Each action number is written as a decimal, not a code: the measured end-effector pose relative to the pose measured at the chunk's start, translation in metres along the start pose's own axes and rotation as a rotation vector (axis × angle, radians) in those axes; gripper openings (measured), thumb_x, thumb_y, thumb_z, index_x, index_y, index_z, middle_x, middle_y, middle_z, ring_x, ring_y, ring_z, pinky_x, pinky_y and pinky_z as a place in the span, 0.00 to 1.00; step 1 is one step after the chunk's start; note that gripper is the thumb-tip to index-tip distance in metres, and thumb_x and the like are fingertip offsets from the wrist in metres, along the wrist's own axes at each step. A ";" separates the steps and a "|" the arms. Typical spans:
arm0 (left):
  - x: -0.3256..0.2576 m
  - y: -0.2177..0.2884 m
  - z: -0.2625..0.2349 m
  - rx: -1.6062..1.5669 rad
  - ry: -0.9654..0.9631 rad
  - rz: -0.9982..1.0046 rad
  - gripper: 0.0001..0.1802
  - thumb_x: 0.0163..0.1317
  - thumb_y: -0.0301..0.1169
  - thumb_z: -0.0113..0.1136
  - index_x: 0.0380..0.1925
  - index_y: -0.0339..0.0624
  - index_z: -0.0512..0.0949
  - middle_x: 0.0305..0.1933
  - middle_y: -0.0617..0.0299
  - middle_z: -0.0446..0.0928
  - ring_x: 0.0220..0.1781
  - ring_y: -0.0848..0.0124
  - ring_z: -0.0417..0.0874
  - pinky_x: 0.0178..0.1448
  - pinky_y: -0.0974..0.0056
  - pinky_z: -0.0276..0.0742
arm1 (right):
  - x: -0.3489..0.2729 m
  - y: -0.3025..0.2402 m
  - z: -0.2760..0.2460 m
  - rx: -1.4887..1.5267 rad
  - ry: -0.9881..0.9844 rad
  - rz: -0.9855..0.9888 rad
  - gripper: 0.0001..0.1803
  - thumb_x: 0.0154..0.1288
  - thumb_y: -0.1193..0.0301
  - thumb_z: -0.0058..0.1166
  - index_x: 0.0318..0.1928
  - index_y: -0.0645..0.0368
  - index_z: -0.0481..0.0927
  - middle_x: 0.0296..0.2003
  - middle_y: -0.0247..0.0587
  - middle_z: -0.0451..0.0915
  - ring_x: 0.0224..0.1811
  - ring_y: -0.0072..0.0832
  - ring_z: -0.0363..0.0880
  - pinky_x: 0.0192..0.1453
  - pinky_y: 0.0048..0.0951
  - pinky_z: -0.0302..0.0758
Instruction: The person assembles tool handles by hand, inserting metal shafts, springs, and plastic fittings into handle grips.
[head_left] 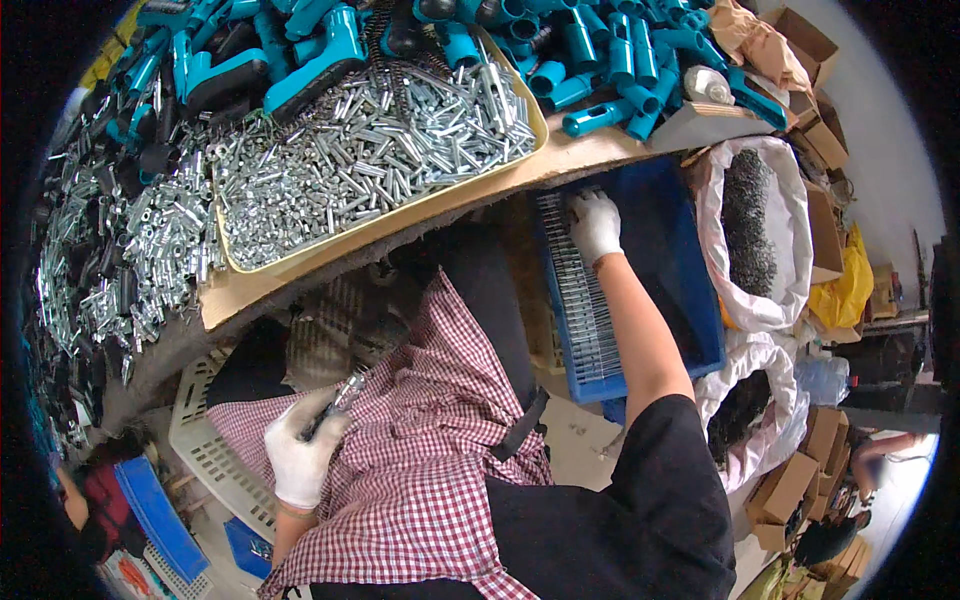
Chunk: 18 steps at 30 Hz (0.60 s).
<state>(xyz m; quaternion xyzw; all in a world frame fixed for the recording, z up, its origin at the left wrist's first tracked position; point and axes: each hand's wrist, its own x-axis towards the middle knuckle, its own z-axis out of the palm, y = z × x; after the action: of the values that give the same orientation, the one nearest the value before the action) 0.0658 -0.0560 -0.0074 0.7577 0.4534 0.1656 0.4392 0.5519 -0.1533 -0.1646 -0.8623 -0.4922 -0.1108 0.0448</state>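
My left hand (pixel 300 450), in a white glove, is closed around a small tool or part with a shiny metal end (pixel 348 390) and a black body. It is held over the checked apron on my lap; most of it is hidden by the fingers. My right hand (pixel 597 228), also gloved, reaches into a blue plastic bin (pixel 665 240). Its bent fingers touch the far end of a long row of slim metal rods (pixel 590 335) along the bin's left side. What lies between those fingers cannot be made out.
On the workbench (pixel 400 220) ahead, a cream tray (pixel 540 130) holds many small metal pins. Teal tool housings (pixel 590 60) are heaped behind it. Loose metal parts (pixel 170 235) cover the left. White sacks (pixel 800 230) stand right of the bin; cardboard boxes (pixel 785 500) are lower right.
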 end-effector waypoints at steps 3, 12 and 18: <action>-0.001 -0.006 0.004 -0.008 0.023 -0.043 0.16 0.49 0.23 0.67 0.41 0.30 0.82 0.36 0.52 0.84 0.36 0.69 0.83 0.44 0.66 0.78 | 0.015 -0.001 0.018 -0.057 0.004 -0.057 0.20 0.44 0.71 0.64 0.44 0.48 0.84 0.44 0.41 0.80 0.50 0.41 0.77 0.51 0.42 0.75; 0.007 -0.002 0.011 0.075 -0.006 0.032 0.16 0.49 0.25 0.69 0.40 0.32 0.83 0.35 0.51 0.83 0.34 0.66 0.84 0.41 0.65 0.78 | 0.028 0.006 0.051 -0.102 0.216 -0.143 0.12 0.54 0.74 0.51 0.38 0.52 0.84 0.38 0.45 0.82 0.43 0.43 0.80 0.45 0.44 0.78; 0.006 -0.004 0.008 0.025 -0.002 -0.009 0.16 0.50 0.27 0.68 0.40 0.32 0.83 0.35 0.51 0.83 0.32 0.65 0.83 0.40 0.65 0.78 | 0.016 -0.008 -0.016 0.040 -0.057 0.157 0.13 0.61 0.65 0.58 0.43 0.57 0.80 0.40 0.49 0.83 0.41 0.49 0.81 0.45 0.45 0.79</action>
<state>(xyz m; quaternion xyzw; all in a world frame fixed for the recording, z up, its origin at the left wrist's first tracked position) 0.0716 -0.0539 -0.0162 0.7614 0.4583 0.1574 0.4307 0.5503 -0.1390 -0.1460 -0.9000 -0.4260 -0.0726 0.0564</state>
